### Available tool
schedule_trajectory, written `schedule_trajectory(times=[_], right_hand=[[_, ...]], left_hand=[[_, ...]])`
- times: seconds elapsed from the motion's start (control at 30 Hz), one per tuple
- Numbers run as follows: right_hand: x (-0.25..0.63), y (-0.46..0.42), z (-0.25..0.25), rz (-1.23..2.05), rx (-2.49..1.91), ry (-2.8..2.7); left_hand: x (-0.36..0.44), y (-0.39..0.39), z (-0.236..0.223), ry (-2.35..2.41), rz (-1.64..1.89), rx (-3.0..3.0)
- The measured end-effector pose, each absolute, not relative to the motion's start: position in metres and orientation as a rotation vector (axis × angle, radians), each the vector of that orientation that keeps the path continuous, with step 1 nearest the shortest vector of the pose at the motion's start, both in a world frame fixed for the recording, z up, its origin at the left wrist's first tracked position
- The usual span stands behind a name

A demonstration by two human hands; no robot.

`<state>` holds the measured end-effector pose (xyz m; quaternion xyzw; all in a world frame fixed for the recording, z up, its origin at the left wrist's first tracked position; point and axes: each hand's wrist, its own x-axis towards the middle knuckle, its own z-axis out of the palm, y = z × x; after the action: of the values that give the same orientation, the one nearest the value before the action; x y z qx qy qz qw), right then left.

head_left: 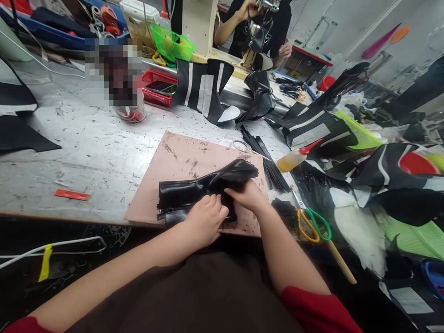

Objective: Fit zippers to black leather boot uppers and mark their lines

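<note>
A black leather boot upper [180,192] lies on its side across a pinkish-brown board [149,185] at the table's front edge. My left hand [208,215] is closed on the near edge of the upper, its fingers curled over the leather. On the other side, my right hand [248,196] grips the upper near its toe end. The thumb shows on the leather, while the other fingers are hidden beneath it. A zipper edge runs along the shaft at the left.
Right of the board are black zipper strips [267,162], a glue bottle [293,159] and scissors [312,224]. Small thread snips [243,146] rest on the board's far edge. More boot uppers [204,90] lie farther back. A co-worker [256,27] is at a sewing machine [199,27].
</note>
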<state>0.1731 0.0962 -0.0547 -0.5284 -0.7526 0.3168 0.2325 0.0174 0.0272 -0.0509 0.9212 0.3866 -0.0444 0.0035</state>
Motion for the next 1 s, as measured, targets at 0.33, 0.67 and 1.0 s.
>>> schedule_trajectory(times=[0.33,0.67,1.0], right_hand=[[0.182,0.12,-0.051,0.974,-1.55,-2.068],[0.193,0.155,-0.036,1.224,-1.517,-2.176],[0.202,0.145,-0.06,1.087,-1.503,-2.183]], left_hand=[[0.017,0.03,-0.051,1.185,-0.168,2.862],[0.024,0.04,-0.042,1.162,-0.233,2.863],[0.021,0.041,-0.044,1.181,-0.174,2.889]])
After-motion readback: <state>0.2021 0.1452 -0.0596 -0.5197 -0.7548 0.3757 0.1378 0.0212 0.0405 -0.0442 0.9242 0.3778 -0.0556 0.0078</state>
